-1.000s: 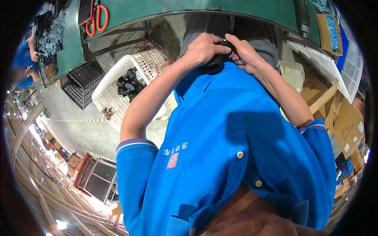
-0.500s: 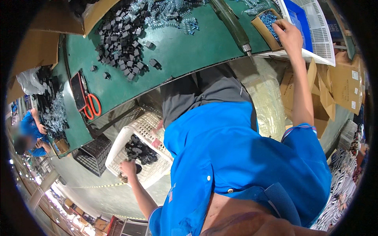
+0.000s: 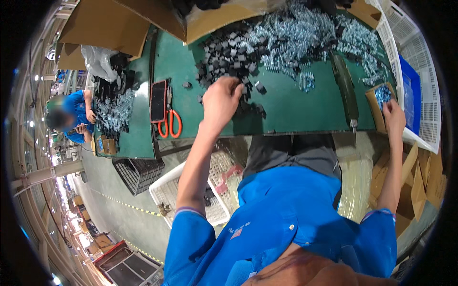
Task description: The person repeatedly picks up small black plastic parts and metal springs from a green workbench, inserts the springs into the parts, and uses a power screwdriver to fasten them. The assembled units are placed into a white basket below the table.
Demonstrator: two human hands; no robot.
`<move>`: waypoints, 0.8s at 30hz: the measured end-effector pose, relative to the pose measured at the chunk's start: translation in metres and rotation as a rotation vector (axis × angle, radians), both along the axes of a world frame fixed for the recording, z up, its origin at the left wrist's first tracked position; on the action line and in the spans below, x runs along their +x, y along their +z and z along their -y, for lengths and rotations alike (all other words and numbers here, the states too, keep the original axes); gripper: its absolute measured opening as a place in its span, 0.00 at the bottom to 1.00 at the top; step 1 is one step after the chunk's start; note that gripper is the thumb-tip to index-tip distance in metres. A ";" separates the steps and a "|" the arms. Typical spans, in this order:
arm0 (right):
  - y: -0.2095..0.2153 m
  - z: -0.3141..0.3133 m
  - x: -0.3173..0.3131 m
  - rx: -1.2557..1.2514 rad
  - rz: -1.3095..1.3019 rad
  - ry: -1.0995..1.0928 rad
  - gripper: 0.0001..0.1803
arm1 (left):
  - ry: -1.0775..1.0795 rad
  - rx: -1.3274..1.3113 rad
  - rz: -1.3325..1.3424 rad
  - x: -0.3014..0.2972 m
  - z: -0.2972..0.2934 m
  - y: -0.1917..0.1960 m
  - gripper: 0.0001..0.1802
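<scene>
My left hand (image 3: 221, 102) is over the near side of a heap of small black plastic blocks (image 3: 229, 57) on the green table. Its fingers are curled, and whatever is in them is hidden. At the right, my right hand (image 3: 394, 118) reaches to a small cardboard box (image 3: 376, 110) holding bluish screws (image 3: 382, 94). Its fingertips are pressed together at the box's rim; I cannot make out what they hold. Between the hands lies a dark green power screwdriver (image 3: 345, 90), its bit pointing toward me. Metal coil springs (image 3: 291, 40) are piled beyond it and beside the blocks.
Orange-handled scissors (image 3: 175, 125) and a dark phone-like slab (image 3: 158, 101) lie on the table (image 3: 286, 109) at the left. Below its edge stands a white basket (image 3: 164, 193) with black parts. A blue tray (image 3: 410, 95) sits inside a white crate at the right. Another person works at far left.
My left hand has moved up from the white basket to the block heap on the table. The right hand stays at the screw box. The view has shifted.
</scene>
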State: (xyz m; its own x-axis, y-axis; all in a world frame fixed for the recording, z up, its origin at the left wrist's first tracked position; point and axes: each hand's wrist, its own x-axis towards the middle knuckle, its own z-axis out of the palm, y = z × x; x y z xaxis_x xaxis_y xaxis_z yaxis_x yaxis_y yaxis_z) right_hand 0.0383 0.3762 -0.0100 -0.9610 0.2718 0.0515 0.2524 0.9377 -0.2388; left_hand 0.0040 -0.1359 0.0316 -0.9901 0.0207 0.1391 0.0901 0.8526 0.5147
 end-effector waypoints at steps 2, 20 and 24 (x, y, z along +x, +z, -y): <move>-0.017 -0.019 -0.003 -0.116 -0.082 -0.016 0.15 | -0.028 -0.029 -0.017 -0.060 -0.009 0.006 0.11; 0.001 0.000 0.072 -1.129 -0.340 -0.311 0.06 | 0.224 0.188 -0.047 -0.294 0.007 -0.037 0.22; 0.001 0.054 0.117 -1.367 -0.326 -0.338 0.04 | 0.184 0.723 0.028 -0.208 -0.017 -0.051 0.18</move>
